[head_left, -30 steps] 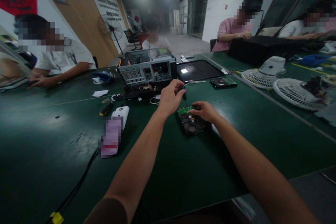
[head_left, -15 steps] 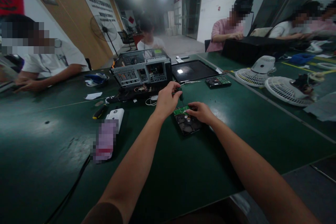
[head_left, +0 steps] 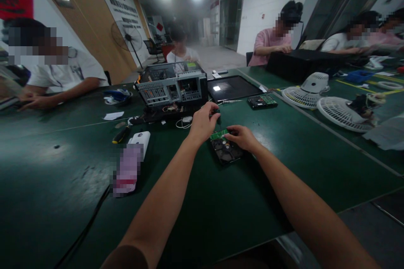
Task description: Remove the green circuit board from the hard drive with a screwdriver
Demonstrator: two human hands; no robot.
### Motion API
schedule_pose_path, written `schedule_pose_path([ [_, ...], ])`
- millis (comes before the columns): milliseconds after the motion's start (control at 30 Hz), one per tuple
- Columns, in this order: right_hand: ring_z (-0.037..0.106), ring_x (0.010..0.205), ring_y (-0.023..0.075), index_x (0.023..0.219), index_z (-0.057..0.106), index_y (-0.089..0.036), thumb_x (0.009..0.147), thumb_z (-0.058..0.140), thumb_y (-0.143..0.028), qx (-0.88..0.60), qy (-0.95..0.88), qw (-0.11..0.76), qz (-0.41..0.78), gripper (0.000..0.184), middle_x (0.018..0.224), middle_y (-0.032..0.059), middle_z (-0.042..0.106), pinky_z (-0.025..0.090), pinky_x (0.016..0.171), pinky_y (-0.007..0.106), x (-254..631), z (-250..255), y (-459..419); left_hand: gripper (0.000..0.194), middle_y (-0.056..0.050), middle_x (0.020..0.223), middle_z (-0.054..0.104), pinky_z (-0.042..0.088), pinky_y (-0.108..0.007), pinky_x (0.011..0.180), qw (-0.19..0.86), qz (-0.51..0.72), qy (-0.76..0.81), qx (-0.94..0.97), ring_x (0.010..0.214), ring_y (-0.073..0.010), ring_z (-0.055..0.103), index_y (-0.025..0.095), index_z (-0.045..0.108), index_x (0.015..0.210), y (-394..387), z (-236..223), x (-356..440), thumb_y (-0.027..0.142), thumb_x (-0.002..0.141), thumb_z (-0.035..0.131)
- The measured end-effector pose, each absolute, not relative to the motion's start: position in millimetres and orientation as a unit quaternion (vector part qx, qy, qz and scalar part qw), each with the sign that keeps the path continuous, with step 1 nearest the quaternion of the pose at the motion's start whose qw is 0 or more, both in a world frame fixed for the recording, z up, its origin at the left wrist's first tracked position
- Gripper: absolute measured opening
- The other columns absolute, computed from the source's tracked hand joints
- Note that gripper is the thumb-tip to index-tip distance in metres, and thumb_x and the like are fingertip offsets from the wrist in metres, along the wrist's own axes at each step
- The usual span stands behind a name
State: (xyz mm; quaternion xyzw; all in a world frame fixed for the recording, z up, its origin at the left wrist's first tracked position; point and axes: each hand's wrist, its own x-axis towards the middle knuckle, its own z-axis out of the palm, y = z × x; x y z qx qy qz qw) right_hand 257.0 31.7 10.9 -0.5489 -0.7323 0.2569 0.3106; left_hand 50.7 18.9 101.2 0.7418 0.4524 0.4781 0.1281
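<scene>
A hard drive with a green circuit board along its far edge lies on the green table in front of me. My left hand is closed round the dark handle of a screwdriver, held upright. Its thin shaft reaches down to the circuit board; the tip is too small to make out. My right hand rests at the drive's far right corner, thumb over the board and fingers curled on the edge, gripping it. Farther back on the right lies a second hard drive.
An opened computer case stands beyond my hands, beside a black side panel. Left of my arm are a yellow-black screwdriver and a white power bank-like block. White fan parts lie right. Several people sit around the table.
The whole view has shifted slightly. Both hands keep their hold on the screwdriver and the hard drive, with hardly any visible movement.
</scene>
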Motion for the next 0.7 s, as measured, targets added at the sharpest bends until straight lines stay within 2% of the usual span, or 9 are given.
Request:
schedule_pose_path([
  [300,0.071,0.100,0.0255,0.122,0.071,-0.020,0.083,0.075,-0.045,-0.548,-0.736,0.306,0.255,0.046,0.116,0.0096,0.075,0.055,0.089,0.035,258,11,32,0.022,-0.003,0.102,0.070,0.054,-0.032,0.085,0.124,0.473,0.448,0.748,0.095,-0.0179,0.067,0.024,0.060,0.108,17,101,52,0.013,0.089,0.063],
  [700,0.071,0.099,0.0240,0.122,0.071,-0.018,0.083,0.075,-0.043,-0.553,-0.738,0.305,0.237,0.046,0.118,0.0103,0.074,0.055,0.088,0.034,256,9,32,0.019,-0.003,0.099,0.067,0.054,-0.031,0.078,0.059,0.506,0.435,0.743,0.090,-0.0180,0.064,0.024,0.059,0.106,24,89,55,0.018,0.089,0.067],
])
